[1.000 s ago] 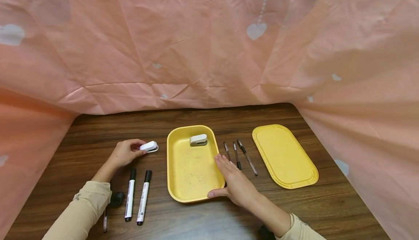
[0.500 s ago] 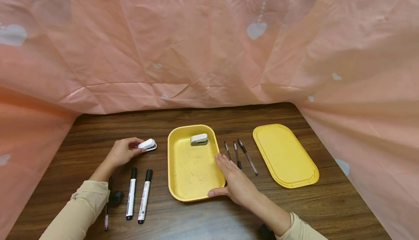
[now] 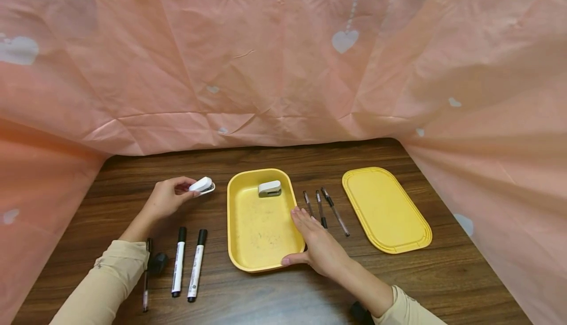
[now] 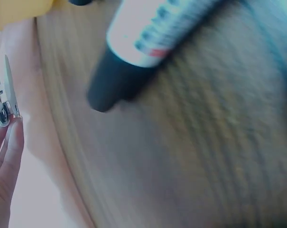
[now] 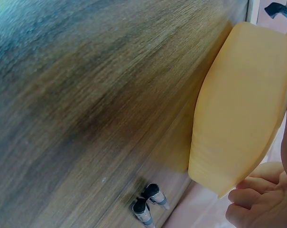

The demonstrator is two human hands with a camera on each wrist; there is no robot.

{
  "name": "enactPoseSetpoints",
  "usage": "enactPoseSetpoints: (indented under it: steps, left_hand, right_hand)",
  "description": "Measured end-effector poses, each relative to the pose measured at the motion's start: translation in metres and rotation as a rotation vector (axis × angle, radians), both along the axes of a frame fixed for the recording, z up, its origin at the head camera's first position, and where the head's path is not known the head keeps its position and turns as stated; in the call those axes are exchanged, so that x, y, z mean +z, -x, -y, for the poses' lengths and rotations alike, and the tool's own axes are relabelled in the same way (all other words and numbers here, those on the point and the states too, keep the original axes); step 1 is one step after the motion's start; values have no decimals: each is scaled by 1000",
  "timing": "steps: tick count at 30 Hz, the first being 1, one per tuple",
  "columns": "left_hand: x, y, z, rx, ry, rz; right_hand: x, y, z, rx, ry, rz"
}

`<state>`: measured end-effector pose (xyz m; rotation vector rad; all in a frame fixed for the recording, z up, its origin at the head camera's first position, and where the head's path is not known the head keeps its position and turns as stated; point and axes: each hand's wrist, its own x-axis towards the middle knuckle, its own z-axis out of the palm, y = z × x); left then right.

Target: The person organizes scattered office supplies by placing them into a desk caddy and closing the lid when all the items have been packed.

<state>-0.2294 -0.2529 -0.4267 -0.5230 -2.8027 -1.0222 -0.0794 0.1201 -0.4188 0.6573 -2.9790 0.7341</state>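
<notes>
My left hand (image 3: 166,198) pinches a white mini stapler (image 3: 202,185) by its back end, left of a shallow yellow tray (image 3: 229,216). Held off the wood, this stapler also shows in the left wrist view (image 4: 8,90) between thumb and fingers. My right hand (image 3: 322,248) rests against the tray's near right corner, its fingers straight along the right rim and the thumb on the near rim. Seen in the right wrist view, the fingers lie by the tray's outer wall (image 5: 243,99). A second white stapler (image 3: 269,188) sits inside the tray toward its far right.
Two white markers with black caps, one (image 3: 178,263) left of the other (image 3: 196,268), lie before the left hand. A thin pen (image 3: 145,288) is partly behind the left sleeve. Several pens (image 3: 336,214) lie between tray and yellow lid (image 3: 387,210). Pink curtain (image 3: 283,69) surrounds the table.
My left hand has raised the stapler off the table and moved it slightly away from me. My right hand stays at the tray's corner.
</notes>
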Motion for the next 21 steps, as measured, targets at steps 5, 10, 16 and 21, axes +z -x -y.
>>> enactPoseSetpoints:
  steps: [5, 10, 16, 21]
  left_hand:
    - [11, 1, -8, -10, 0, -12]
    - [21, 2, -18, -28, -21, -28]
    - [30, 3, -30, -46, -45, -61]
    - [34, 5, -42, -68, -75, -68]
  right_hand:
    - [1, 0, 0, -3, 2, 6]
    - [0, 0, 0, -1, 2, 10]
    - [0, 0, 0, -2, -2, 8]
    - [-1, -1, -1, -3, 0, 7]
